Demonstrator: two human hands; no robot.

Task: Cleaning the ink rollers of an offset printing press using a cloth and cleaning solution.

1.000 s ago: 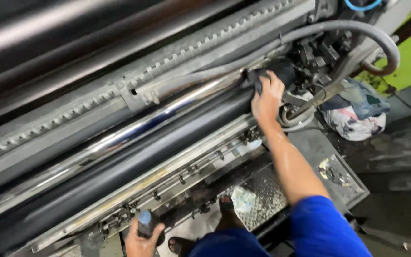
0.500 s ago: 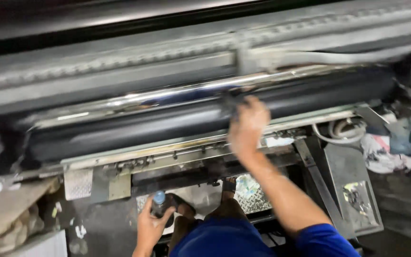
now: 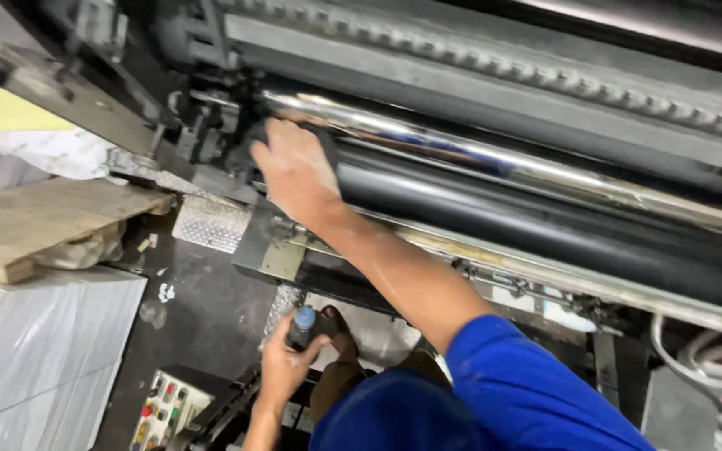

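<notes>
Black roller [image 3: 495, 209]: right hand [image 3: 294, 171], moved from the middle to its left end, pressed flat; left hand [image 3: 282, 363] gripped a blue-capped bottle [image 3: 301, 327].

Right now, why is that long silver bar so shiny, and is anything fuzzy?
In the head view, the chrome bar mirrors bright light as white streaks; the black roller below gives only a dull sheen; the right hand is slightly soft-edged; the left hand with its bottle looks sharp.

sleeve [image 3: 536, 376]: short, bright blue | forearms bare | hands: no gloves | wrists: no watch/bands
</notes>
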